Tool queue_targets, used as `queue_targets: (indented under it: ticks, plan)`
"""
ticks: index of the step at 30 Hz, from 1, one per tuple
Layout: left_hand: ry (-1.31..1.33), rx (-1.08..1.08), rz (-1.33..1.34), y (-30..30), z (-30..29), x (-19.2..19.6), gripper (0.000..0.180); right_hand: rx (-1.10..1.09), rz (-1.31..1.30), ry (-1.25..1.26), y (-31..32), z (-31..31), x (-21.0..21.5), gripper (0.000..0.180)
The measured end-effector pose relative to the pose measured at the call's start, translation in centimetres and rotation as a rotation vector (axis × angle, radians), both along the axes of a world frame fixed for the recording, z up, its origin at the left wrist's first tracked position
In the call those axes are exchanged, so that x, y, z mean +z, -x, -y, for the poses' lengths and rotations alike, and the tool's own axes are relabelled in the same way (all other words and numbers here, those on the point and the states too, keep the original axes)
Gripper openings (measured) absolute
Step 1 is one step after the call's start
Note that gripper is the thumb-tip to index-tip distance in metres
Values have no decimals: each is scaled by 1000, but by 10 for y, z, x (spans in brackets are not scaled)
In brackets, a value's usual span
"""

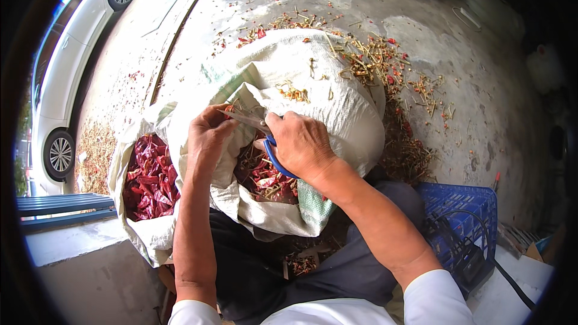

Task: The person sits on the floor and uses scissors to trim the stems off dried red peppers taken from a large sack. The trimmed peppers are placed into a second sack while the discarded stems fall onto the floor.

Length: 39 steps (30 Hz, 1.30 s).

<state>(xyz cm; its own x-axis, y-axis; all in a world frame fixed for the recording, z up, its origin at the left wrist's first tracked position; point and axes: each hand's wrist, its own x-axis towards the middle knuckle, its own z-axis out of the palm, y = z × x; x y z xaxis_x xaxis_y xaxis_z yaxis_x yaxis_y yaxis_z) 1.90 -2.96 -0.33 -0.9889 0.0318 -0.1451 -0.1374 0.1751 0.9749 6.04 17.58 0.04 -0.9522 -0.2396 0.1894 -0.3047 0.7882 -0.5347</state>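
My right hand (299,144) is closed round the blue-handled scissors (278,159), whose metal blades point left. The blade tips reach my left hand (208,129), which pinches a small dried red chilli (229,112) between thumb and fingers; most of the chilli is hidden. Below my hands, the mouth of a large white woven sack (355,114) shows dried red chillies with stems (265,177) inside. To the left, a smaller white sack (144,238) with a rolled-open mouth holds glossy dark red chilli pieces (150,174).
Cut stems (367,63) lie over the sack's far side and the concrete floor (481,120). At my right stands a blue plastic crate (460,204) with a black corded device (463,259) beside it. A blue bench (66,204) is at left, a white car (72,66) beyond.
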Motion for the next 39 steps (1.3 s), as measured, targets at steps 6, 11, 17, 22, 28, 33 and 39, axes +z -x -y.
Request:
queue_targets:
  ticks: [6,11,17,22,28,33,39]
  plan:
    - [-23,-45,5,0,1,7,18,-13,-21,-13,1,2,3,28]
    - [-101,-54,22,-1,-3,11,18,-42,-121,-13,3,-2,3,23]
    - [-54,-62,-35,-1,0,5,16,-28,-81,32,1,-3,2,26]
    - [-108,-36,-94,-1,-6,9,16,23,90,390,1,0,-5,40]
    - [-140,-82,-14,-3,4,-15,18,191,606,1391,15,-21,31,35]
    - [-291,-74,25,1,0,-27,19,-310,525,1726,37,-40,13,50]
    - [-373,-67,45,5,-15,-22,21,-280,308,849,22,-31,-2,59]
